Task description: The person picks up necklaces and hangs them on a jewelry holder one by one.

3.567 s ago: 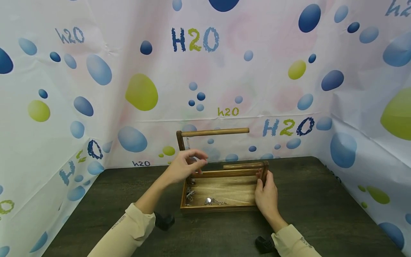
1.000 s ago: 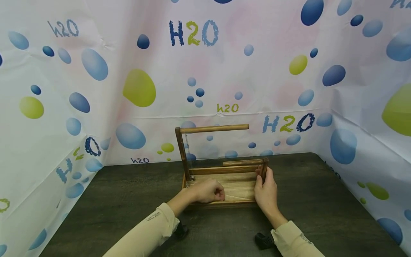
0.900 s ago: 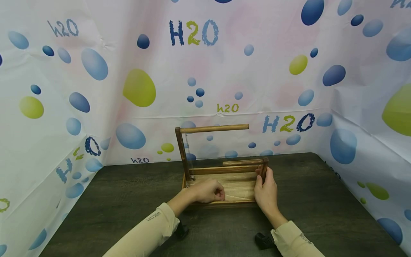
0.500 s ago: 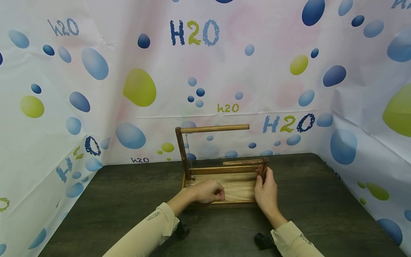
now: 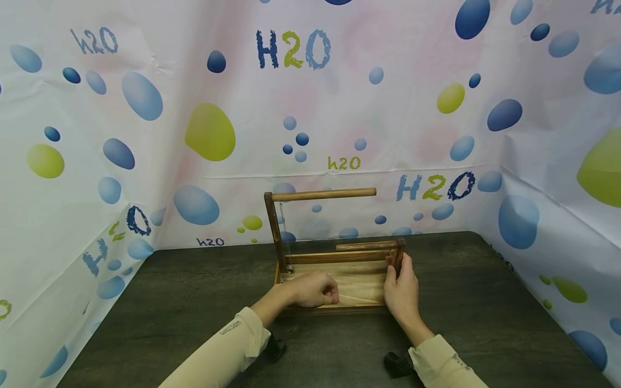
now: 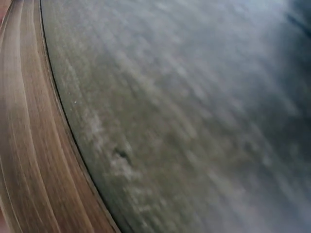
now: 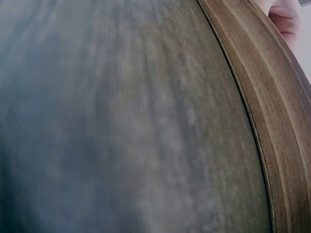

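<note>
In the head view a wooden jewellery stand [image 5: 364, 275] stands on the dark table, with a shallow tray base and two raised bars. My left hand [image 5: 312, 288] reaches over the tray's front edge, fingers curled down inside. Its fingertips are hidden, so whether they pinch anything cannot be told. With thumb in front and fingers behind, my right hand [image 5: 402, 291] grips the stand's short right post [image 5: 400, 256]. A thin silver chain [image 5: 283, 221] hangs from the tall left bar, and a small silver piece [image 5: 289, 269] lies at the tray's back left.
The upper bar [image 5: 325, 194] reaches right from the tall left post [image 5: 275, 231]; a lower bar [image 5: 366, 246] extends left from the short post. Both wrist views show mostly the tabletop [image 6: 170, 121] and the tray's wooden side [image 7: 272, 121]. A patterned sheet [image 5: 310, 108] encloses the table.
Since the oldest frame, my left hand has come down from beside the tall post into the tray's front, covering the silver chain and pendant there. It stays still over the last second; my right hand keeps its grip.
</note>
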{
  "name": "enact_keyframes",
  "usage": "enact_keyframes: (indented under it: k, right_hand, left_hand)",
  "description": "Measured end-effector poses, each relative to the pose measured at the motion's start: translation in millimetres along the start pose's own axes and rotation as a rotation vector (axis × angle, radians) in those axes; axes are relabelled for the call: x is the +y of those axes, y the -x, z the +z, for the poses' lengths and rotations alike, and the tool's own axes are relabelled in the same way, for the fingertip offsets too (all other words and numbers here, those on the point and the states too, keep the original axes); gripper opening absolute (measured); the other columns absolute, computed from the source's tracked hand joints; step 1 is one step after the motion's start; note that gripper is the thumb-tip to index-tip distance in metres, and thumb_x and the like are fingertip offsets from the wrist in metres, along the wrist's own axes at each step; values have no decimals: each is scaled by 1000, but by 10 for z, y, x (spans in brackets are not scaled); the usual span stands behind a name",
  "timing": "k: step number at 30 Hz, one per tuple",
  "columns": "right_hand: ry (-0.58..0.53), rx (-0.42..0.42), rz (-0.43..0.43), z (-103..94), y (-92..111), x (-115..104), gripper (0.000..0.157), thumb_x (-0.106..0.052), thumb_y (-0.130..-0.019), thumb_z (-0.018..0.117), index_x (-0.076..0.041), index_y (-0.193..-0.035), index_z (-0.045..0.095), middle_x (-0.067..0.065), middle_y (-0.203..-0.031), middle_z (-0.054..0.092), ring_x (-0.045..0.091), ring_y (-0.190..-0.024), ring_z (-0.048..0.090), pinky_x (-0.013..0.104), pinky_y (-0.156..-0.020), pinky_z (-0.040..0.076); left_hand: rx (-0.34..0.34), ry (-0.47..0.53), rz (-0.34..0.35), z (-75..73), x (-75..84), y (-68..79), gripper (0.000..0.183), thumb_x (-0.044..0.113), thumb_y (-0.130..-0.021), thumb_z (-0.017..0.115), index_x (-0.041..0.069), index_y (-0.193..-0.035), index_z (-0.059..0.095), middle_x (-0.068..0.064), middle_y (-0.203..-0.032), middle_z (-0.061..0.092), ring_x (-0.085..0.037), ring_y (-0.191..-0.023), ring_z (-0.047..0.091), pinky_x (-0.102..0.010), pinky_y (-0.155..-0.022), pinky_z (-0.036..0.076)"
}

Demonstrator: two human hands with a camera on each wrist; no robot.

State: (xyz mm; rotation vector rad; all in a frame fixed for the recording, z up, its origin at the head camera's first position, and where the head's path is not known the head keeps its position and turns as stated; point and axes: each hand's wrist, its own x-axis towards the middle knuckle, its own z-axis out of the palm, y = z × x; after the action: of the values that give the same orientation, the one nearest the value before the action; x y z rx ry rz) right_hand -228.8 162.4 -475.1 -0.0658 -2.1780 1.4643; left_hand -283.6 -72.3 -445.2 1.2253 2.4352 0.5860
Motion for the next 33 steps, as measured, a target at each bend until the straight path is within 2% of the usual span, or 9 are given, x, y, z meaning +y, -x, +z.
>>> enact_keyframes:
  k: [5,9,16,24,26,29,33]
  right_hand:
    - [2,5,-2,5,5,2,34,4,-102,46,2,-136,46,24,-126,62,41,-121,57,56,-99,43]
    - [11,10,-6,7,8,4,33,4,-102,46,2,-136,47,24,-125,62,41,-120,57,56,-98,43]
    - [6,9,-7,5,15,12,33,4,-102,46,3,-135,47,24,-123,62,41,-119,57,56,-97,43]
    - [11,5,-6,11,10,20,34,3,-103,46,3,-136,47,23,-124,62,41,-119,57,56,-98,43]
    - [11,10,-12,11,5,17,34,4,-102,46,3,-136,47,23,-124,62,41,-119,57,56,-97,43]
    - [12,17,-19,9,-3,13,33,4,-102,46,3,-135,48,23,-123,63,41,-118,57,55,-98,43]
    - [14,16,-15,6,-3,9,34,4,-102,46,3,-135,47,23,-123,63,41,-119,57,56,-98,43]
  left_hand:
    - [13,110,2,-18,-7,46,15,14,-102,61,17,-90,69,12,-80,61,-3,-65,52,-20,-61,45]
    - [49,193,14,-43,-7,81,13,11,-102,59,14,-93,68,10,-83,62,-4,-69,53,-22,-63,47]
    - [106,252,50,-102,7,133,15,14,-104,58,11,-96,70,7,-82,62,-7,-67,51,-23,-64,46]
    - [121,363,53,-96,1,183,13,12,-102,60,7,-98,71,6,-90,67,-8,-84,64,-26,-77,54]
    - [128,395,58,-108,12,194,12,11,-102,61,8,-98,72,5,-91,68,-11,-86,66,-28,-78,55]
    - [132,458,68,-119,19,198,12,9,-101,61,8,-97,72,-1,-90,70,-22,-84,68,-35,-76,57]
    - [131,561,82,-123,24,194,15,6,-102,58,-3,-101,70,-8,-89,71,-35,-83,68,-47,-75,58]
